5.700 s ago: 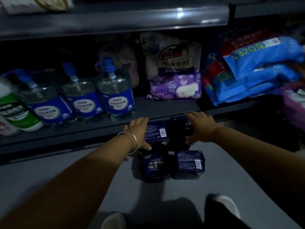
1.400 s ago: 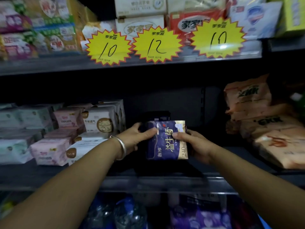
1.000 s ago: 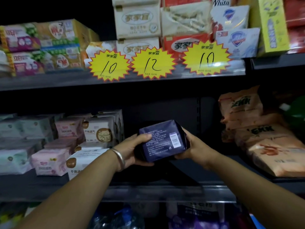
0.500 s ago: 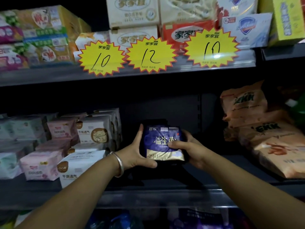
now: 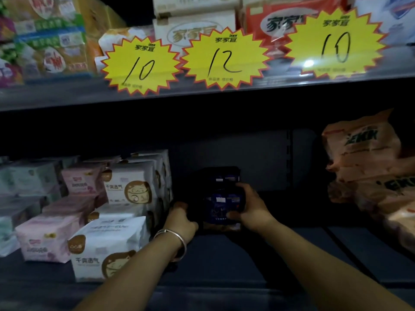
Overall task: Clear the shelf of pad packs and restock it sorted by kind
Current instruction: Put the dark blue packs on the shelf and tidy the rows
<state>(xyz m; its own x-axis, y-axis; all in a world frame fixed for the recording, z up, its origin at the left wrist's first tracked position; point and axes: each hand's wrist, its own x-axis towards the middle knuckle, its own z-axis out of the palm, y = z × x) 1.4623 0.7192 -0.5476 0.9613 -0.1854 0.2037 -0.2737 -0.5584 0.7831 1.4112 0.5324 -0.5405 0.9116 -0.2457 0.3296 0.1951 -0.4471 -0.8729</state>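
A dark blue pad pack [image 5: 221, 209] stands on the dark shelf [image 5: 292, 250], deep in the middle gap. My right hand [image 5: 251, 209] grips its right side, fingers over the top and thumb on the front. My left hand [image 5: 182, 218], bracelet on the wrist, presses on its left side. Another dark blue pack [image 5: 221, 175] stands right behind it. To the left are white pad packs with a cat face [image 5: 110, 248] and pink pad packs [image 5: 45, 239], stacked in rows.
Orange bags [image 5: 368, 162] are piled at the shelf's right end. The shelf above [image 5: 202, 90] carries yellow star price tags [image 5: 224, 59] and boxed goods. Pale green packs [image 5: 27, 178] sit at the far left.
Both hands have pushed the dark blue pack from in front of the shelf into the gap and set it down in front of the other dark pack. The view has moved closer.
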